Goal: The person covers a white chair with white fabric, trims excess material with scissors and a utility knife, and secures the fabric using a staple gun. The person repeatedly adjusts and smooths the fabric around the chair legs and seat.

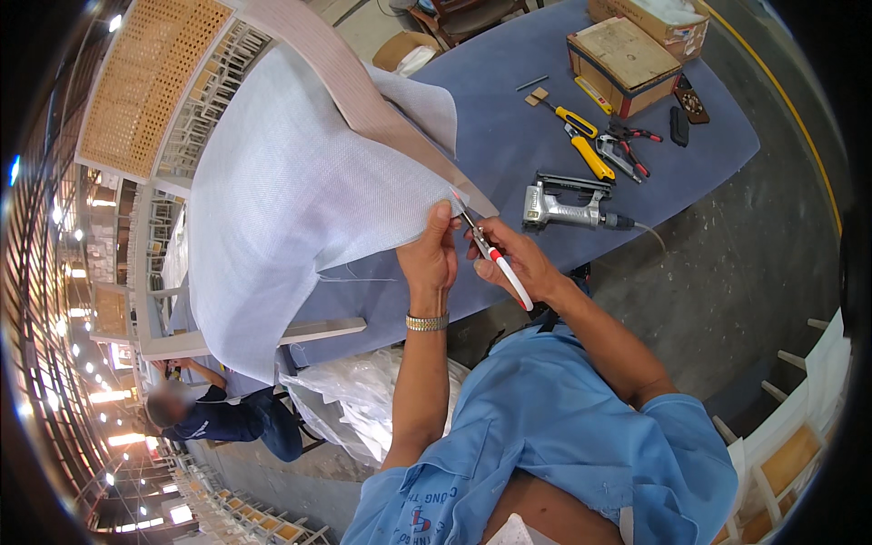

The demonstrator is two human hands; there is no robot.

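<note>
I pinch the loose edge of the white mesh fabric (291,191) between the thumb and fingers of my left hand (430,257), pulling it taut just below the corner of the wooden chair frame (363,95). The fabric drapes over that frame and hangs down across the blue-covered workbench (509,118), its lower border reaching past the bench edge. My right hand (520,261) is closed around a pair of scissors with a red-and-white handle (495,259); the blades point up toward the fabric edge right beside my left thumb, and I think their tips are touching the cloth, though the blades are small here and I cannot be certain they are already biting.

As I judge it, I am at the trimming step: cutting away the surplus mesh along the frame rail. The next move calls for steady tension from my left pinch so the weave does not pucker, and for the blades to run close along the wood without nicking it or my thumb.

The pneumatic staple gun (568,207) lies on the bench just right of my hands, its hose trailing off. Farther back lie yellow-handled tools (581,136), pliers (627,145) and a cardboard box (622,59).
</note>
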